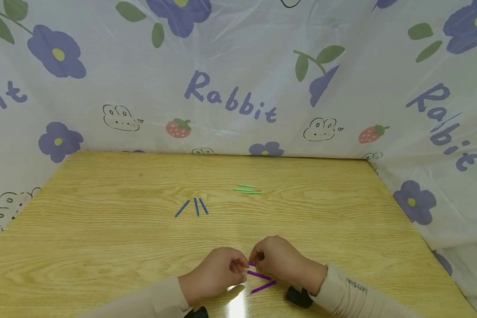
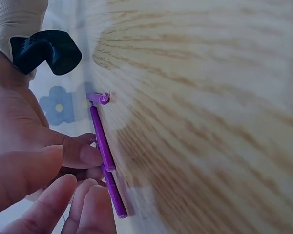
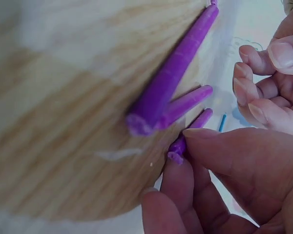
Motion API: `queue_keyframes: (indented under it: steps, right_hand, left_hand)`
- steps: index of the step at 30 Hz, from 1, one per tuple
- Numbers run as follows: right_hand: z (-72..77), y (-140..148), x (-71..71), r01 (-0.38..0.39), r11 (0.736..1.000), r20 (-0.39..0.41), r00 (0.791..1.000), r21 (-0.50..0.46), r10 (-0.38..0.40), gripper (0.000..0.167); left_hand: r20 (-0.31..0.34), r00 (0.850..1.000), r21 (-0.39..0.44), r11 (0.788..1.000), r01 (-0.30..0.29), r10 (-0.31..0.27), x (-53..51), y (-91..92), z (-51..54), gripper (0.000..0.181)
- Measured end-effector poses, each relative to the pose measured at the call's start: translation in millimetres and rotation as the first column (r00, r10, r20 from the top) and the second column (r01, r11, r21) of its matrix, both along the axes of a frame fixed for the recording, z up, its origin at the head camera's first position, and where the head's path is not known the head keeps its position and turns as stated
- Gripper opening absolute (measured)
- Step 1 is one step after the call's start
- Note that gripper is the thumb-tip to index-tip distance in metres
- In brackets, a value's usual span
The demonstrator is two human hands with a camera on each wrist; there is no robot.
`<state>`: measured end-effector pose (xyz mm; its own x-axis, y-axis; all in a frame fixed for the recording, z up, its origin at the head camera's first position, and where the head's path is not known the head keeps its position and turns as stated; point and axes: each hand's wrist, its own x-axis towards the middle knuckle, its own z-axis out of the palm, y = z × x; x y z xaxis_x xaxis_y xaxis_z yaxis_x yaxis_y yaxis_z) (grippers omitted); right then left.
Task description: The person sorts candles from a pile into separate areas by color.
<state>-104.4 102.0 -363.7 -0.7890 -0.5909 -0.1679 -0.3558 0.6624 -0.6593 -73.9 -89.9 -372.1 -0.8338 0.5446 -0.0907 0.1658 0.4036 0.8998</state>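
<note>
Three thin purple candles lie close together near the front of the table. My right hand (image 1: 280, 258) pinches the farthest purple candle (image 3: 204, 118) between thumb and fingertips, low over the wood. Just nearer lies the middle purple candle (image 1: 259, 275), and the nearest purple candle (image 1: 263, 287) slants so that their right ends meet. To the left, my left hand (image 1: 218, 271) hovers beside the candles with its fingers loosely bent. Nothing shows between those fingers in the left wrist view, where the left fingertips (image 2: 95, 207) stand apart from the candles.
Three blue candles (image 1: 196, 206) are spread left of centre, farther back on the wooden table (image 1: 103, 212). Behind them to the right, three green candles (image 1: 242, 189) lie roughly parallel. A printed cloth (image 1: 230, 53) hangs along the table's back and sides.
</note>
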Motion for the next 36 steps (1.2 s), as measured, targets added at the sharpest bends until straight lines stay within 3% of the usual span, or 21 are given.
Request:
queue_keyframes:
  steps: [9, 17, 20, 28, 36]
  right_hand:
    - [2.2, -1, 0.1, -0.005, 1.000, -0.004, 1.000, 0.014, 0.005, 0.020]
    - [2.5, 4, -2.5, 0.014, 0.999, -0.091, 0.996, 0.033, -0.010, 0.017]
    - [3.0, 5, -4.1, 0.029, 0.999, -0.089, 0.996, 0.033, -0.026, 0.017]
    - [2.6, 12, -9.7, 0.116, 0.993, -0.040, 0.993, 0.027, -0.114, 0.015]
    - [3.6, 24, -17.8, 0.223, 0.975, -0.045, 0.974, 0.001, -0.223, 0.016]
  left_hand:
    - [-0.039, 0.999, 0.002, 1.000, 0.001, -0.001, -1.3, 4.0, -3.1, 0.012]
    - [-0.052, 0.999, -0.003, 1.000, 0.013, -0.013, -2.9, 8.3, -4.3, 0.012]
    - [-0.046, 0.999, -0.016, 1.000, 0.011, -0.011, -3.4, 9.3, -3.6, 0.013]
    - [-0.069, 0.997, -0.072, 0.997, 0.017, -0.022, -7.2, 12.7, -5.7, 0.015]
    - [-0.090, 0.995, -0.106, 0.994, 0.039, -0.048, -11.4, 17.4, -5.7, 0.014]
